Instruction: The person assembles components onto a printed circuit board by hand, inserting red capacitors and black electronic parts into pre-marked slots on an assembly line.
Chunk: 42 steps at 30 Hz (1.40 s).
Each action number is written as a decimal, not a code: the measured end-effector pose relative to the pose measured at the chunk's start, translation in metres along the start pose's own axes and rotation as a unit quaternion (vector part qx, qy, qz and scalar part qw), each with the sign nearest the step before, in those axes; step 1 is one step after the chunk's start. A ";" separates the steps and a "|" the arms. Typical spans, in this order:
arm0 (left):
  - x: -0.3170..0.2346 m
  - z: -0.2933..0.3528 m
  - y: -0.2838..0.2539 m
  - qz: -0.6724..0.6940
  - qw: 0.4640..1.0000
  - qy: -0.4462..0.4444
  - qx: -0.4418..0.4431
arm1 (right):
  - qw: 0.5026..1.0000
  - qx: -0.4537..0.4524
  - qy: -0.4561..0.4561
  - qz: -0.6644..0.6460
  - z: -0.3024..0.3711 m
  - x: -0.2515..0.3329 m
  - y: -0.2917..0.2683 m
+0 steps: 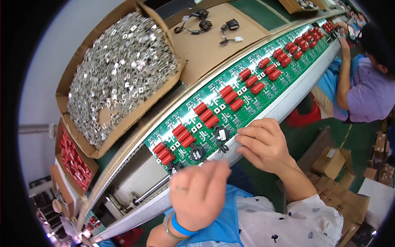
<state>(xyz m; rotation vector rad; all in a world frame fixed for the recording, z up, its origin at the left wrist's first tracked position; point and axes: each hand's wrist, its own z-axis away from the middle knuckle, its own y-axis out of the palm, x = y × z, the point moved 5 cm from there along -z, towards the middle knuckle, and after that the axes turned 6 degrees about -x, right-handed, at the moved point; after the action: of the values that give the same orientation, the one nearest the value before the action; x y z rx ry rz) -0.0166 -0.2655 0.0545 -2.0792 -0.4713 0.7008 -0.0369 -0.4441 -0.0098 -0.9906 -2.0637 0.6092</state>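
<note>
A long green circuit board panel (263,92) runs diagonally along the work line, carrying rows of red cylindrical capacitors (229,97) and small white connectors. Three black round coils with leads stand along its near-left edge: one coil (221,134) by my right hand, another coil (197,154) to its left, and a third coil (173,168) partly hidden by my left hand. My left hand (199,191), blurred by motion, hovers at the board's near edge with its fingers bent; its grip is unclear. My right hand (263,144) is beside the nearest coil, loosely curled, fingers apart, nothing visible in it.
A big cardboard box (123,78) of small metal parts stands behind the board, with a box of red parts (76,158) to its left. Loose black coils (232,24) lie on a cardboard sheet. A co-worker (368,84) works at the right; cartons (329,162) sit on the floor.
</note>
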 end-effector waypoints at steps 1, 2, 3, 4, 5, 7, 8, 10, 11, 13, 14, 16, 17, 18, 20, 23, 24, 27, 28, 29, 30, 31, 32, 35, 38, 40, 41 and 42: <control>0.004 -0.010 0.002 -0.038 0.999 -0.009 -0.018 | 1.000 -0.012 0.011 -0.003 0.003 -0.004 -0.001; 0.006 -0.016 0.008 -0.049 0.998 -0.044 0.002 | 1.000 -0.009 0.010 -0.001 0.004 -0.004 -0.001; 0.005 -0.022 0.013 -0.057 0.998 -0.032 0.013 | 1.000 -0.006 0.010 0.001 0.005 -0.005 0.000; 0.006 -0.029 0.020 -0.047 0.998 -0.036 0.035 | 1.000 -0.012 0.009 0.002 0.009 -0.008 0.000; 0.008 -0.034 0.023 -0.041 0.997 -0.043 0.055 | 0.999 -0.026 0.020 -0.008 0.011 -0.009 0.000; 0.007 -0.040 0.031 -0.057 0.994 -0.035 0.092 | 0.999 -0.034 0.020 -0.013 0.016 -0.011 0.003; 0.006 -0.043 0.034 -0.068 0.991 -0.046 0.107 | 0.999 -0.043 0.015 -0.006 0.018 -0.012 0.004; 0.005 -0.048 0.043 -0.097 0.985 -0.062 0.129 | 0.998 -0.060 0.024 -0.019 0.022 -0.016 0.005; 0.005 -0.048 0.047 -0.108 0.982 -0.056 0.142 | 0.997 -0.065 0.020 -0.024 0.023 -0.017 0.006; 0.006 -0.048 0.052 -0.141 0.978 -0.047 0.147 | 0.996 -0.079 0.027 -0.028 0.024 -0.021 0.006; 0.007 -0.046 0.054 -0.154 0.975 -0.061 0.149 | 0.996 -0.080 0.023 -0.032 0.025 -0.021 0.006; 0.007 -0.048 0.055 -0.161 0.971 -0.059 0.164 | 0.995 -0.087 0.021 -0.044 0.027 -0.023 0.008; 0.007 -0.049 0.055 -0.162 0.970 -0.061 0.169 | 0.994 -0.092 0.027 -0.051 0.028 -0.024 0.009; 0.007 -0.051 0.055 -0.164 0.968 -0.066 0.177 | 0.993 -0.096 0.025 -0.056 0.028 -0.024 0.010; 0.008 -0.052 0.056 -0.162 0.969 -0.062 0.178 | 0.993 -0.101 0.025 -0.059 0.029 -0.024 0.010; 0.008 -0.056 0.058 -0.153 0.970 -0.060 0.179 | 0.993 -0.105 0.026 -0.055 0.029 -0.024 0.012; 0.008 -0.057 0.059 -0.148 0.971 -0.061 0.180 | 0.992 -0.106 0.026 -0.055 0.029 -0.024 0.012; 0.013 -0.052 0.059 -0.122 0.974 -0.080 0.175 | 0.992 -0.108 0.026 -0.060 0.031 -0.026 0.012; 0.012 -0.050 0.059 -0.124 0.973 -0.078 0.179 | 0.992 -0.107 0.025 -0.063 0.031 -0.025 0.012; 0.012 -0.049 0.058 -0.128 0.973 -0.080 0.172 | 0.992 -0.109 0.029 -0.065 0.031 -0.025 0.012; 0.011 -0.048 0.057 -0.133 0.974 -0.082 0.165 | 0.992 -0.109 0.026 -0.065 0.031 -0.025 0.012; 0.011 -0.048 0.058 -0.134 0.973 -0.081 0.168 | 0.992 -0.109 0.022 -0.066 0.031 -0.026 0.012; 0.011 -0.049 0.058 -0.133 0.974 -0.079 0.163 | 0.991 -0.111 0.024 -0.067 0.031 -0.026 0.012; 0.011 -0.049 0.059 -0.130 0.976 -0.076 0.156 | 0.991 -0.116 0.027 -0.067 0.034 -0.027 0.012; 0.010 -0.049 0.060 -0.127 0.977 -0.077 0.154 | 0.996 -0.085 0.011 -0.041 0.037 -0.028 0.014; 0.010 -0.049 0.060 -0.128 0.976 -0.078 0.156 | 0.996 -0.088 -0.011 -0.031 0.039 -0.027 0.015; 0.011 -0.049 0.060 -0.125 0.975 -0.085 0.160 | 0.995 -0.090 -0.008 -0.034 0.040 -0.029 0.016; 0.011 -0.048 0.060 -0.122 0.975 -0.092 0.163 | 0.994 -0.097 -0.023 -0.033 0.042 -0.029 0.016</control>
<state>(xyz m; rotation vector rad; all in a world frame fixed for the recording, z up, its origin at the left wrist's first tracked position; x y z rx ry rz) 0.0269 -0.3220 0.0234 -1.6238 -0.6575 0.7705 -0.0512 -0.4623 -0.0583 -1.0202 -2.2190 0.4051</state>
